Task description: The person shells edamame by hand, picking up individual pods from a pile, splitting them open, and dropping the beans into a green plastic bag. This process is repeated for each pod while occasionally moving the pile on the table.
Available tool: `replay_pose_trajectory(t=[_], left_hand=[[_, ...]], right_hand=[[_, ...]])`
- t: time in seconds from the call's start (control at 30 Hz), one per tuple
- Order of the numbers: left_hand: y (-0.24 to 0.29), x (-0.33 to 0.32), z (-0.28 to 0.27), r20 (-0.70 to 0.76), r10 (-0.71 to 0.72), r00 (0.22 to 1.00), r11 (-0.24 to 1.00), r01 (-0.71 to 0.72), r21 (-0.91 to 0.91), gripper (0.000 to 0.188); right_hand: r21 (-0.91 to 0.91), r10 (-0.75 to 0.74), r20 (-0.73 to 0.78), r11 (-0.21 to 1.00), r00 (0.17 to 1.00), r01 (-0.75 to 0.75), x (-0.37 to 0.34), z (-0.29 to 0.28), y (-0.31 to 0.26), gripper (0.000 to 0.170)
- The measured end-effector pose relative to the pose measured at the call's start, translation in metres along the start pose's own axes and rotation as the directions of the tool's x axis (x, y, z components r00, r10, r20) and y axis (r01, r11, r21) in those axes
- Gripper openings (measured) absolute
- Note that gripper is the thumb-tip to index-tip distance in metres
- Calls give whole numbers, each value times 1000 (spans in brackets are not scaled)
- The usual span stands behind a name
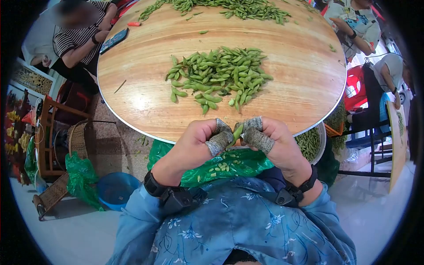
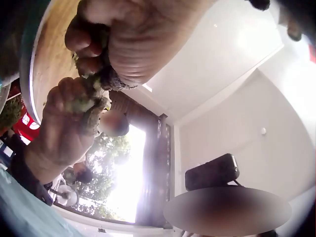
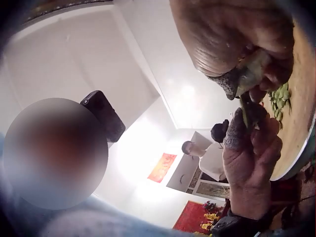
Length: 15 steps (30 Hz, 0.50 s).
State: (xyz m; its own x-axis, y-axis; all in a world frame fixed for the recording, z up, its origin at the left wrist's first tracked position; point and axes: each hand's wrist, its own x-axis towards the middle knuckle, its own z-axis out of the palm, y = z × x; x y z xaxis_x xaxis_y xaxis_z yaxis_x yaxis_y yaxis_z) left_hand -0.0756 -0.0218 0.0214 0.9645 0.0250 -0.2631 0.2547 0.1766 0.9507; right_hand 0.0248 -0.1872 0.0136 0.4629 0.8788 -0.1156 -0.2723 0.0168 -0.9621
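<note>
Left hand (image 1: 194, 140) and right hand (image 1: 278, 140) both pinch one green pod (image 1: 237, 133) by the near edge of the table (image 1: 141, 84); fingertip wraps (image 1: 259, 140) partly hide it. Orange-red poster's (image 3: 162, 168) markings too blurred.

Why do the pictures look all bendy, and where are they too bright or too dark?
Head view: the lens seems to curve everything, with black corners and a glare spot on the wooden table; left wrist view: the left hand looks dim beside white window glare; right wrist view: the right hand is shadowed, the wall glowing.
</note>
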Motion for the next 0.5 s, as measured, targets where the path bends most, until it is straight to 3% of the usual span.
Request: replay_pose_trajectory(t=[0.2,0.3,0.47,0.5], left_hand=[[5,-2,1,43,-1,999,997,-3,75,9],[4,-2,1,55,15,998,994,-21,112,9],[-6,1,2,-1,17,1000,992,-17,124,10],[-6,2,4,-35,126,991,951,-111,288,10]], right_hand=[[6,24,21,1000,1000,-24,-2,3,-3,15],[60,22,-6,998,1000,-21,-1,4,2,13],[-14,47,-106,999,993,-49,5,4,11,9],[-15,43,-108,999,993,-45,6,4,11,9]])
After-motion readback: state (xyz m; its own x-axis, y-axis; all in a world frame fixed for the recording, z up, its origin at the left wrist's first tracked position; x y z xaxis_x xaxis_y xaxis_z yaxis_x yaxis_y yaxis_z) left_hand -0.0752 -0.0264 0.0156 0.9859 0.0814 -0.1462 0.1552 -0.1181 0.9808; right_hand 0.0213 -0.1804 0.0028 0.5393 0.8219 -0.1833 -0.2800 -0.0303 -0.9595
